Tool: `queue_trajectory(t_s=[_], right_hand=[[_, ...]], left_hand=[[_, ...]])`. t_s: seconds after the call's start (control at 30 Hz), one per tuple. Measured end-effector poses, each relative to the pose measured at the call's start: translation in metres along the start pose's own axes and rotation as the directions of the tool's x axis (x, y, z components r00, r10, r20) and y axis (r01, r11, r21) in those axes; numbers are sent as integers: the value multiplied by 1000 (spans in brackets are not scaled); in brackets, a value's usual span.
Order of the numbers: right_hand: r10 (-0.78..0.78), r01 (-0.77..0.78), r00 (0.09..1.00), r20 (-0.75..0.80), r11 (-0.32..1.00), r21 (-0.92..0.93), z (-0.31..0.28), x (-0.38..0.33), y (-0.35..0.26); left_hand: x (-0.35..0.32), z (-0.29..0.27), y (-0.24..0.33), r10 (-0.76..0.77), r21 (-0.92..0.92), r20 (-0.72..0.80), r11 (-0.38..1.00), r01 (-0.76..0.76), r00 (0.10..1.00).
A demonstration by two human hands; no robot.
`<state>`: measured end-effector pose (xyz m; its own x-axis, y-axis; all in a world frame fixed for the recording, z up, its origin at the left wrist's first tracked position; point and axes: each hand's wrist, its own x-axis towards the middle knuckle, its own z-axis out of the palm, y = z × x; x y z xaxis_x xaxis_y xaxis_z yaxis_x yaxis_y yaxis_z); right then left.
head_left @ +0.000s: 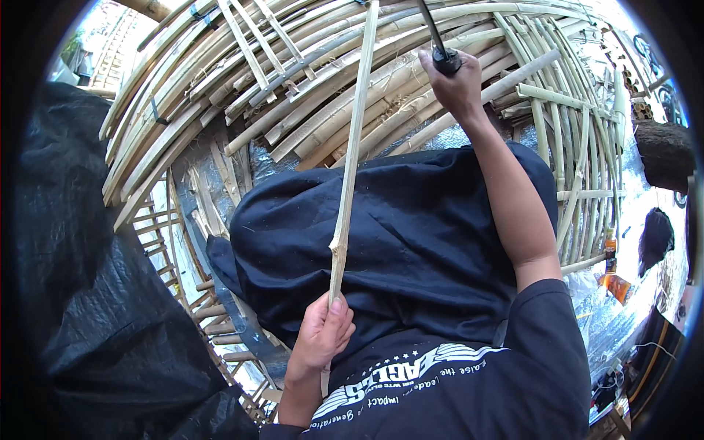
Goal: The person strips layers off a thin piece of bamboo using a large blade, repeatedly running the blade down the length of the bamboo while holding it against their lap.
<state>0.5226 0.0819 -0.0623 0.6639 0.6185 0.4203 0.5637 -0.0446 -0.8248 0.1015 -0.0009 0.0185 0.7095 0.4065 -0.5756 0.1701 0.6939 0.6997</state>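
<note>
My left hand (323, 331), low in front of my body, is closed round the lower end of a long, narrow bamboo strip (350, 172). The strip is pale, with a knot partway along, and runs up over my lap past the top edge. Farther off and to the right, my right hand (457, 79) grips a black-handled tool (446, 62). A thin dark shaft or blade rises from its handle and leaves the picture, so its kind cannot be told. The tool and the strip are apart. Dark cloth (411, 220) covers my lap.
Beyond my knees lies a wide pile of split bamboo (323, 110). Bamboo slat racks (579, 139) stand at right, near a small bottle (610, 249) and an orange packet (616, 287). Black sheeting (95, 257) hangs at left beside a bamboo ladder-like frame (213, 312).
</note>
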Motion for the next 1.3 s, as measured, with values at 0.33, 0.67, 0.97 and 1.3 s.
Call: queue_trajectory(t_s=[0.33,0.67,0.97,1.3], right_hand=[[-355,394,827,435,919,1,18,-53,-58],[-449,501,734,510,865,41,17,-70,-77],[-435,509,768,470,860,-35,17,-71,-78],[-330,418,884,332,876,-243,5,-43,-55]], left_hand=[[30,9,12,89,-101,1,991,-88,996],[45,15,23,128,-25,-21,991,-129,991],[48,26,35,103,-19,-79,994,-105,992],[35,28,32,83,-68,-39,994,-86,996]])
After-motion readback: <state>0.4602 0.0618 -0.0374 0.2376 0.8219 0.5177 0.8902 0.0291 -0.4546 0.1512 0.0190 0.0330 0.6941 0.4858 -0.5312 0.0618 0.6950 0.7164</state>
